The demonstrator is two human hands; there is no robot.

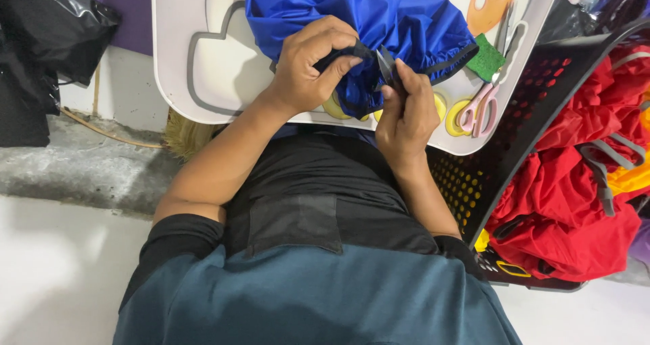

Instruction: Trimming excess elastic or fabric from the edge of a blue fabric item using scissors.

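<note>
A blue fabric garment [379, 13] with black elastic trim lies bunched on a small white table [203, 60]. My left hand [311, 64] grips the blue fabric and its black edge near the table's front. My right hand [406, 108] pinches a black strap end of the same garment between thumb and fingers, close to the left hand. Both forearms reach up from my dark shirt.
Pink-handled scissors [477, 108] and a green pad [486, 59] lie on the table's right side. A black plastic basket [494, 162] full of red garments [575, 203] stands at the right. A black bag [47, 33] sits at the upper left, by a concrete step.
</note>
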